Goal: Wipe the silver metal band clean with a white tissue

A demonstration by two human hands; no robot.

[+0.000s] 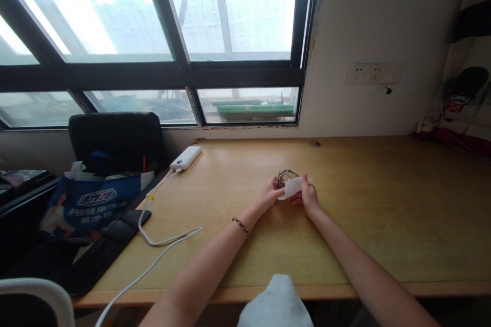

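Note:
Over the middle of the wooden table, my left hand (pixel 269 191) is closed around a small, shiny object of thin, curved metal wires (pixel 284 176). Its exact kind is too small to make out. My right hand (pixel 309 196) pinches a white tissue (pixel 292 187) between thumb and fingers. The tissue stretches from the right hand across to the left, just below the wiry object, and covers part of the left fingers. A braided bracelet (pixel 241 227) circles my left wrist.
A white power bank (pixel 186 158) lies at the table's left edge, with a white cable (pixel 169 241) running forward. Left of the table are a black chair (pixel 117 135) and a blue bag (pixel 95 204). A window and wall sockets (pixel 370 74) are behind.

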